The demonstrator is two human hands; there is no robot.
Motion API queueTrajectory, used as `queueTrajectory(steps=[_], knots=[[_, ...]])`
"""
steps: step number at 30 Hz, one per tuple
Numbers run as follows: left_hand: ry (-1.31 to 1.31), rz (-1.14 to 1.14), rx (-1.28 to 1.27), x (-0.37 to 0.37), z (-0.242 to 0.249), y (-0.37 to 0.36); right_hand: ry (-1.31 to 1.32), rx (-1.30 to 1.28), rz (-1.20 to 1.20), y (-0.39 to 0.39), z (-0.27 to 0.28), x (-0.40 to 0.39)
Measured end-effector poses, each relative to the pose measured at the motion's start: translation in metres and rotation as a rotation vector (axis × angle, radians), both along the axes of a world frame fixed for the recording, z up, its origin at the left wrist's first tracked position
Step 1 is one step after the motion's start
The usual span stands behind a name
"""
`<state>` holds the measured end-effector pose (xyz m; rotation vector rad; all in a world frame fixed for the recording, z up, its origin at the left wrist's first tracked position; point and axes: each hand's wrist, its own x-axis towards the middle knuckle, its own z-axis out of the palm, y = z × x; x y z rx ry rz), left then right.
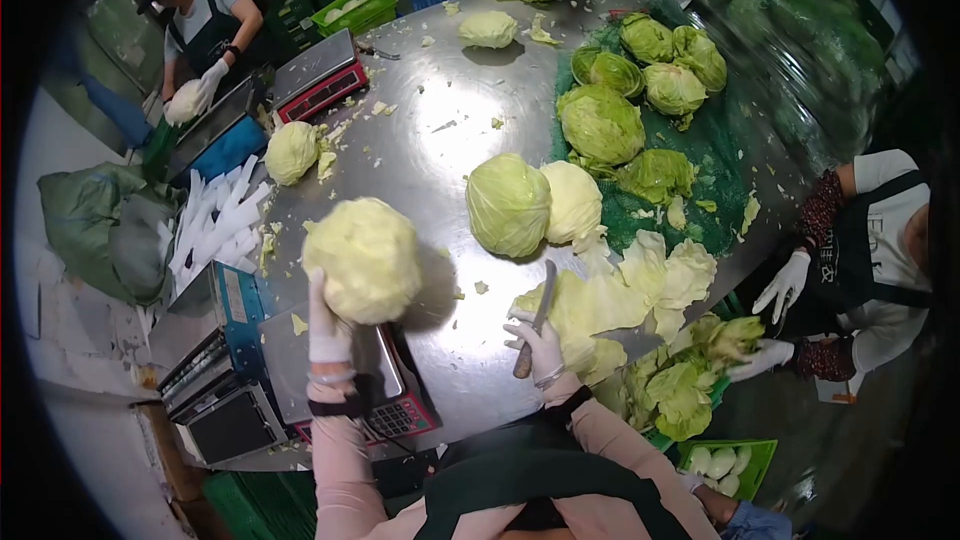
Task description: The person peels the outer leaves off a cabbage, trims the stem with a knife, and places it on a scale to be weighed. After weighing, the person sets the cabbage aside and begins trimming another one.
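Note:
My left hand [328,325], in a white glove, holds a pale, trimmed cabbage [362,258] from its left and lower side. The cabbage is raised above the table next to the scale [372,365]; the fingers behind it are partly hidden. In my gloved right hand [543,348] is a knife [548,298], its blade pointing away from me and its handle end showing below the fingers. Loose cabbage leaves [590,305] lie just right of that hand. Beyond it, a green cabbage [508,205] touches a paler cabbage [574,202].
Several cabbages [600,125] sit on green netting [715,165] at the right of the metal table [420,90]. Another scale [318,75] stands at the far left, near white strips [215,215]. A co-worker's gloved hands [783,285] are at leaves on the right; other people work opposite and far left.

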<state>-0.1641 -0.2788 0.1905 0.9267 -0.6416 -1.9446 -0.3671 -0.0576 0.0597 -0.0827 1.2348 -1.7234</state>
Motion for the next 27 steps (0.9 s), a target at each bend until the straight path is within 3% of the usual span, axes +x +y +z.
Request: queueTrajectory(steps=[3,6,9,10,12,15,16,18,19,20,22,24,25,27], knots=[[0.153,0.021,0.013,0.019,-0.028,-0.085,0.118,0.103,-0.1,0.029,-0.014,-0.032],[0.014,0.13,0.032,0.03,-0.058,-0.152,0.131,0.063,-0.449,0.082,-0.023,-0.084],[-0.162,0.157,0.056,0.032,-0.085,-0.194,0.32,0.323,-0.375,0.144,-0.023,-0.127],[-0.155,0.152,0.057,0.044,-0.116,-0.221,0.404,0.43,-0.357,0.15,-0.011,-0.129],[-0.392,0.269,0.071,0.067,-0.184,-0.28,0.38,0.374,-0.327,0.155,0.004,-0.119],[-0.524,0.24,0.134,0.059,-0.167,-0.279,0.389,0.334,-0.206,0.138,0.037,-0.094],[-0.523,0.234,0.136,0.059,-0.157,-0.276,0.462,0.422,-0.155,0.132,0.033,-0.09],[-0.486,0.138,0.144,0.06,-0.142,-0.27,0.428,0.354,-0.078,0.118,0.034,-0.079],[-0.648,0.131,0.021,0.082,-0.171,-0.302,0.428,0.353,-0.081,0.112,0.033,-0.075],[-0.648,0.128,0.019,0.073,-0.155,-0.293,0.428,0.322,-0.037,0.106,0.031,-0.072],[-1.542,0.682,-0.428,0.029,-0.089,-0.25,0.426,0.293,0.002,0.095,0.031,-0.068],[-1.145,0.562,-0.877,-0.009,-0.063,-0.229,0.489,0.287,0.049,0.083,0.035,-0.064],[-1.01,0.43,-0.899,-0.044,-0.034,-0.192,0.56,0.285,0.055,0.075,0.027,-0.065],[-0.846,0.138,-0.966,-0.115,0.006,-0.115,0.437,0.236,-0.039,0.047,0.023,-0.063]])
